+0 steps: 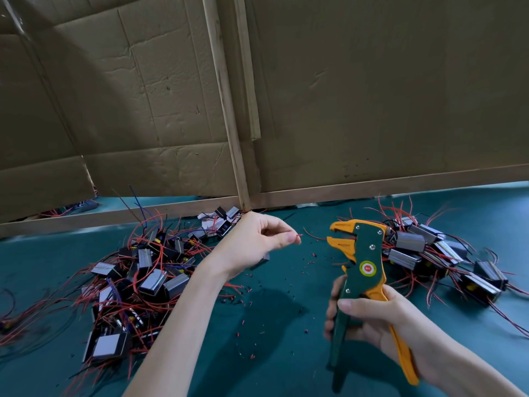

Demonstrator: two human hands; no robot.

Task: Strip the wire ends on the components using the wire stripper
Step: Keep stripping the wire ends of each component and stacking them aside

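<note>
Light is dim-ish and flat, with a cool green cast overall. Source looks overhead: soft-edged shadow on the desk [274, 308] below the left hand [252, 242], no hard edges. Broad diagonal shadow bands cross the cardboard [86, 81] at upper left; its right side is evenly lit. Small glare patches on the shiny faces of the parts [148, 282]. Sharpest thing is the wire stripper [363, 270]. Left hand's fingers [286, 239] and the red wire bit [299, 234] they pinch are motion-smeared. Wires in the left pile streak toward the frame edge. Wide-angle bend: wooden rail [372, 186] bows, corners stretched.
</note>
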